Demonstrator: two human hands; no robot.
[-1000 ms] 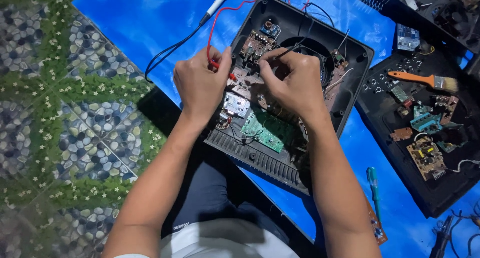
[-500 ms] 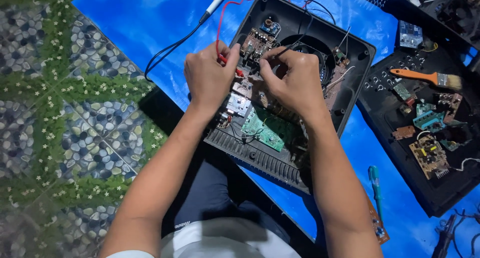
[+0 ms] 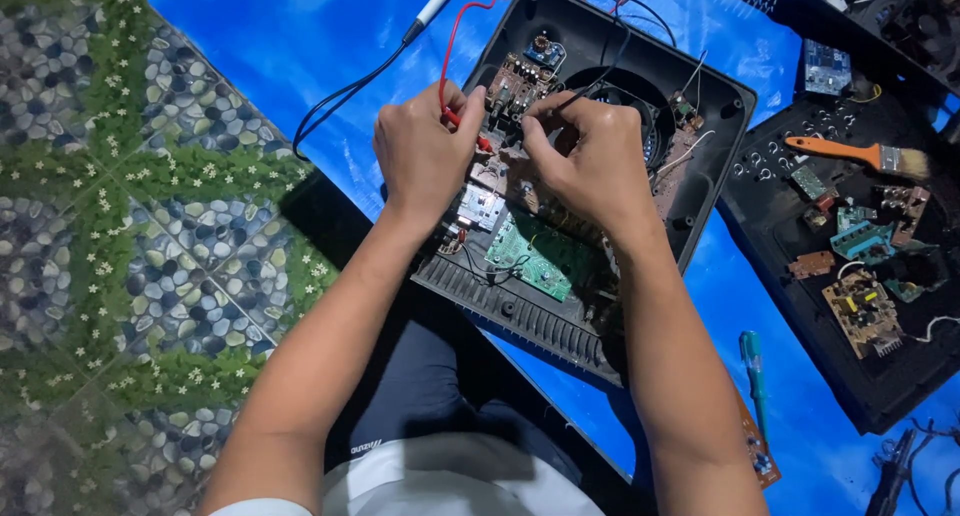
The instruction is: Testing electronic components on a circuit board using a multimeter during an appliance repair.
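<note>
Under both hands: an open black plastic casing [image 3: 700,191] lies on a blue sheet [image 3: 300,36], its circuit boards bared.
Left hand: the left hand [image 3: 425,156] is closed in a pinch on a red probe [image 3: 468,128], whose tip meets the brown circuit board [image 3: 515,86] just beyond the knuckles.
Right hand: the right hand [image 3: 590,166] is closed on a black probe [image 3: 580,98], thumb and forefinger pinching it, pointing at the same brown board.
Between the hands: the two probe tips sit close together over the board; whether both touch it cannot be told.
Nearer the wrists: a green circuit board [image 3: 535,256] lies inside the casing, below both hands.
Beyond the left hand: a red lead [image 3: 455,31] and black cables [image 3: 345,101] run off across the sheet.
Right of the right hand: well apart, a black tray [image 3: 760,206] carries an orange-handled brush [image 3: 850,154] and small boards.
Near the right forearm: a green screwdriver [image 3: 752,361] lies on the sheet.
</note>
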